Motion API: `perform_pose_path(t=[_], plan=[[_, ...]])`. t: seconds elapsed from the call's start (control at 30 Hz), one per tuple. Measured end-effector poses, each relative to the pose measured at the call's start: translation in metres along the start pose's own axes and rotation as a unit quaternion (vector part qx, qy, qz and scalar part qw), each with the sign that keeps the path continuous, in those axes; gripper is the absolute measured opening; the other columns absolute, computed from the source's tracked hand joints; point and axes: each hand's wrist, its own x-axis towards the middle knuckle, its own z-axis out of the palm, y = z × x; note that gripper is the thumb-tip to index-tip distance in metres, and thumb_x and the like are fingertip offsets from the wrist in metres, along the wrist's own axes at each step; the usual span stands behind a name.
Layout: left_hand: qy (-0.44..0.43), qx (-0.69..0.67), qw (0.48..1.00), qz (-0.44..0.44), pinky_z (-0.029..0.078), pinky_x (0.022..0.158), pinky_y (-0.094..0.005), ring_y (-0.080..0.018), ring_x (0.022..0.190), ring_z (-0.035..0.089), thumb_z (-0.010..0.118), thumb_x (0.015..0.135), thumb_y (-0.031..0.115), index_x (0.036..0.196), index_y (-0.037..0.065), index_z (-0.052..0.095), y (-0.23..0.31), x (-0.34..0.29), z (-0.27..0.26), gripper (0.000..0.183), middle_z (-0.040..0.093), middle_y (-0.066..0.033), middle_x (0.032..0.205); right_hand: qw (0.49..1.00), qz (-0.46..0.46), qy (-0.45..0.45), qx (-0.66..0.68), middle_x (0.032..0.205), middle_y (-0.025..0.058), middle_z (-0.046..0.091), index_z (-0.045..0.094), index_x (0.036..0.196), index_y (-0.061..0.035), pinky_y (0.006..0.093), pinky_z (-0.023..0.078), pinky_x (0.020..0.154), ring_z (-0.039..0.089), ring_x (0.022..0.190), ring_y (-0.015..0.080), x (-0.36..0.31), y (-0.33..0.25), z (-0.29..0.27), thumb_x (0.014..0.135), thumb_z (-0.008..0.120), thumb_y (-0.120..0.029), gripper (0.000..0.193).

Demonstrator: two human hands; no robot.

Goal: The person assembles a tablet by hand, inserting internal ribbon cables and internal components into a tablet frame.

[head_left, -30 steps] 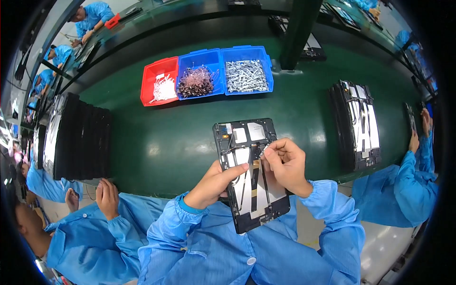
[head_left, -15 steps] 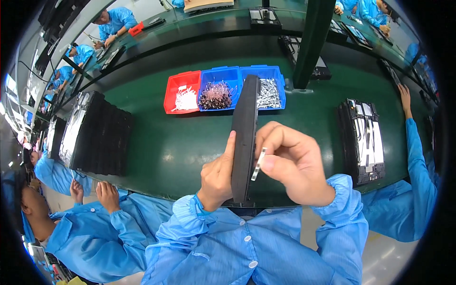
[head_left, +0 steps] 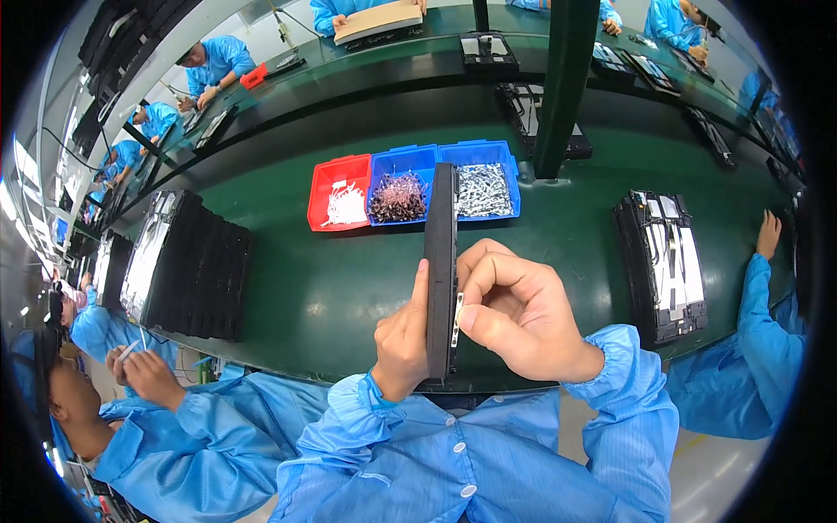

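My left hand point(head_left: 401, 344) grips a thin black casing point(head_left: 442, 261) and holds it on edge, its forefinger stretched up along the left face. On the other side, my right hand point(head_left: 527, 318) pinches a small silvery strip point(head_left: 458, 318) between thumb and forefinger. The strip lies upright against the casing's right side and appears to touch it. The inside of the casing is turned away, so I cannot see it. Beyond the casing stand a red bin point(head_left: 319, 187) of white pieces, a blue bin point(head_left: 404, 157) of dark reddish pieces and another blue bin point(head_left: 513, 196) of small silvery parts.
A tall stack of black casings point(head_left: 196, 270) is on the left, a smaller stack point(head_left: 667, 270) on the right. A dark green post point(head_left: 562, 96) rises behind the bins. Co-workers sit close on both sides; one's hand point(head_left: 769, 235) rests on the green table point(head_left: 349, 279).
My right hand has brought the strip left against the casing; before, it was held apart. The casing has become more upright. The left co-worker's hands have come together around a white item.
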Motion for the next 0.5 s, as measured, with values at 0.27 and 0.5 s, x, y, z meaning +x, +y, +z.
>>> perform_pose_path(t=[0.27,0.5], plan=[[0.0,0.0,1.0,0.007,0.049,0.054,-0.0335,-0.0251,0.058,0.063,0.085,0.066,0.015,0.082,0.004,0.064,-0.0003,-0.0004,-0.0004,0.028,0.059,-0.0077,0.068,1.0,0.007,-0.013,-0.005,0.103,0.009,0.05,0.058,0.087,0.0019,0.0282,0.046,0.086,0.055,0.095,0.0133,-0.0004,-0.0007,-0.0025,0.086,0.064,0.005,0.007],[0.007,-0.001,1.0,0.009,0.048,0.052,-0.0335,-0.0238,0.056,0.061,0.082,0.067,0.013,0.084,0.004,0.066,-0.0009,-0.0027,0.0017,0.025,0.058,-0.0067,0.067,1.0,-0.006,-0.009,0.008,0.103,0.0103,0.05,0.058,0.086,0.0025,0.0289,0.046,0.087,0.055,0.095,0.0142,-0.002,0.0044,-0.003,0.085,0.063,0.006,0.007]])
